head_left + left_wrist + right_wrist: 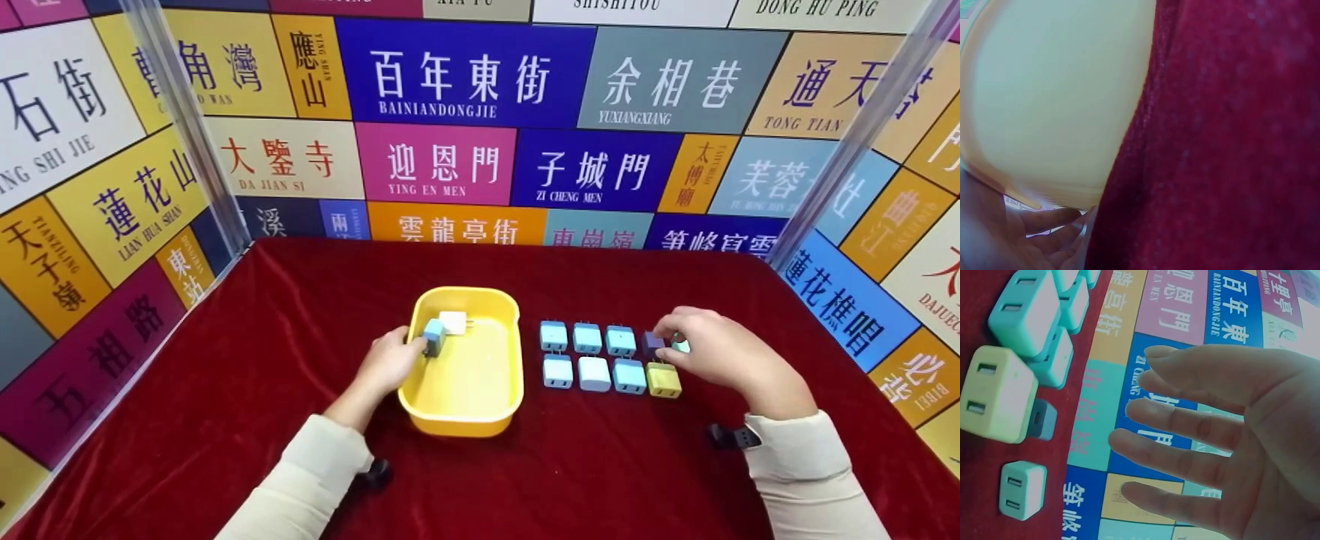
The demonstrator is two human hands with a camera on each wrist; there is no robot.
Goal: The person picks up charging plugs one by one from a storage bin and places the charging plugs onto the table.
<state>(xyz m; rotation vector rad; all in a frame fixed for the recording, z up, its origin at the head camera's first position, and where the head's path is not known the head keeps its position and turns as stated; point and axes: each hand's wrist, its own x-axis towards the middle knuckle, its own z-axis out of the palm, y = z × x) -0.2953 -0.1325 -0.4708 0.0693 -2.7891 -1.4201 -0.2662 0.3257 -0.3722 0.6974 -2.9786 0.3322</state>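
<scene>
My left hand (390,361) grips the left rim of a yellow plastic tub (461,426), its thumb over the edge. In the left wrist view its fingers (1053,236) lie along the tub's outer wall. Inside the tub are a white plug charger (452,322) and a blue-and-dark one (433,343) beside the thumb. Over the right end of the charger rows, my right hand (709,343) hovers by a dark charger (653,344). Its fingers are spread with nothing between them in the right wrist view. A mint charger (1022,490) sits below that hand, partly hidden in the head view.
Two rows of USB chargers, mostly pale blue or white like this one (594,373), stand right of the tub. A yellow charger (664,380) ends the front row. Dark red cloth (600,465) covers the table, and printed panels (465,71) wall the back and sides.
</scene>
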